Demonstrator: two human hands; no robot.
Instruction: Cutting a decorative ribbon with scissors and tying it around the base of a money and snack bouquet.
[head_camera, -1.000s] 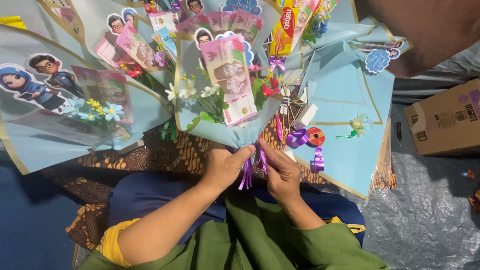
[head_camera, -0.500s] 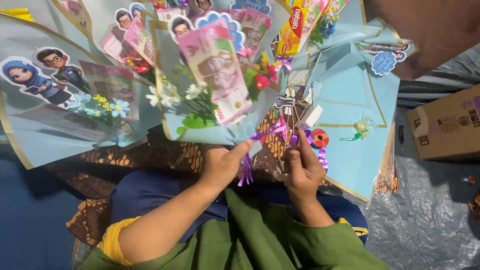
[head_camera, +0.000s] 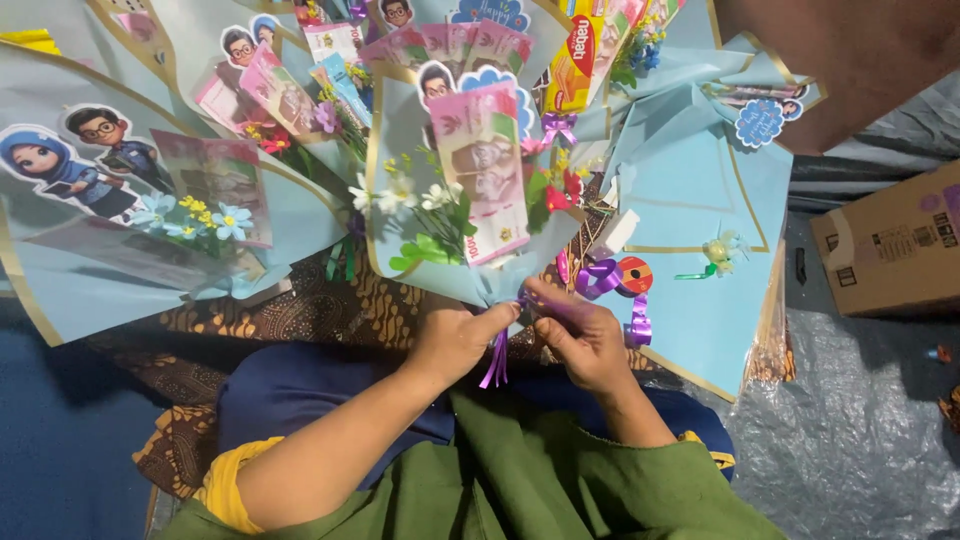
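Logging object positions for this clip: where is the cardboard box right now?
In the head view, the cardboard box sits at the far right edge on the grey plastic sheet, beyond the blue wrapping paper and away from both hands.

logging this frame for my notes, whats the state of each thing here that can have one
left hand: pinching the bouquet's neck
right hand: fingers closed on the purple ribbon
purple ribbon: at the neck, ends hanging loose
bouquet in hand: wrapped, tilted up off the lap
other bouquets: wrapped, lying flat
ribbon spool: partly unwound
cardboard box: closed
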